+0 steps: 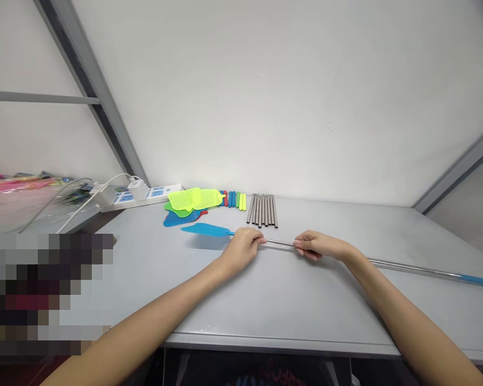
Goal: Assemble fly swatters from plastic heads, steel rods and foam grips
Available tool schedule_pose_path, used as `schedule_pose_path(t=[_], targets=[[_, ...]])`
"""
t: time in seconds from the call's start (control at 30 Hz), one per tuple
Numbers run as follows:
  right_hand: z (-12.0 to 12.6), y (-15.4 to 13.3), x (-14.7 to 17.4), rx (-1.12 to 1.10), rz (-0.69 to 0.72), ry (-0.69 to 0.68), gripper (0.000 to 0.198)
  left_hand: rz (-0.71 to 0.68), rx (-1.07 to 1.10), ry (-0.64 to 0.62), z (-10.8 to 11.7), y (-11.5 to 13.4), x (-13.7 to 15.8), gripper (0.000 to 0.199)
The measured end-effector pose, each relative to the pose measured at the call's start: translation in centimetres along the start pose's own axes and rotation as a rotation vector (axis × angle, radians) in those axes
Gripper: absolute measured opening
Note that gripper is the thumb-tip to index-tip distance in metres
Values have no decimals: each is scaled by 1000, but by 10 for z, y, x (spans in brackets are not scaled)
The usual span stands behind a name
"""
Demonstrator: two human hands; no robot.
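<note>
A blue fly swatter (206, 230) with a long extended metal rod lies across the view, its blue grip (481, 280) far to the right. My left hand (243, 247) is closed around the rod just beside the swatter head. Farther along, my right hand (314, 245) pinches the same rod between thumb and fingers. Bare metal shows between the two hands. Behind my left hand lies a loose pile of swatter heads, with yellow ones (193, 199) on top and green, blue and red ones beneath.
Several coloured grips (236, 200) stand in a row beside a group of metal tubes (263, 210) at the back of the grey table (290, 305). A power strip (156, 194) with plugged chargers (138, 190) and cables sits back left. Plastic-wrapped goods (24, 198) lie at far left.
</note>
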State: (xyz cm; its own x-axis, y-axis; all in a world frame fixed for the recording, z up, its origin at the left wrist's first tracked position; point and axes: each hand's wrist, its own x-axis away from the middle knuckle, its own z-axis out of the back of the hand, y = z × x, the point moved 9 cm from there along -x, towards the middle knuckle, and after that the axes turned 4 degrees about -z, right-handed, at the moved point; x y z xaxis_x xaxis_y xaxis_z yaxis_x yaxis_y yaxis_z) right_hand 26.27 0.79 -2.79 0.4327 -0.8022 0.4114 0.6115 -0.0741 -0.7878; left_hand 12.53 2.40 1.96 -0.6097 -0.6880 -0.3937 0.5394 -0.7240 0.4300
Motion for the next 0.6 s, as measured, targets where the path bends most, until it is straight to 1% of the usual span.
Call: schedule_pose_path(t=[0.2,0.3,0.37,0.5,0.6], targets=[[-7,1,5,-84,-9,-141,35,-6,15,23,-9,4,4,19],[-9,0,5,-91,-18,-166,38,1,12,-1,-12,3,4,19],[-7,0,4,-90,-28,-141,38,0,16,-18,-13,3,2,19],[1,2,2,-25,-54,-46,38,-19,16,-54,-12,3,-1,18],[9,1,0,-2,-29,40,37,-66,-18,-53,-7,5,-1,21]])
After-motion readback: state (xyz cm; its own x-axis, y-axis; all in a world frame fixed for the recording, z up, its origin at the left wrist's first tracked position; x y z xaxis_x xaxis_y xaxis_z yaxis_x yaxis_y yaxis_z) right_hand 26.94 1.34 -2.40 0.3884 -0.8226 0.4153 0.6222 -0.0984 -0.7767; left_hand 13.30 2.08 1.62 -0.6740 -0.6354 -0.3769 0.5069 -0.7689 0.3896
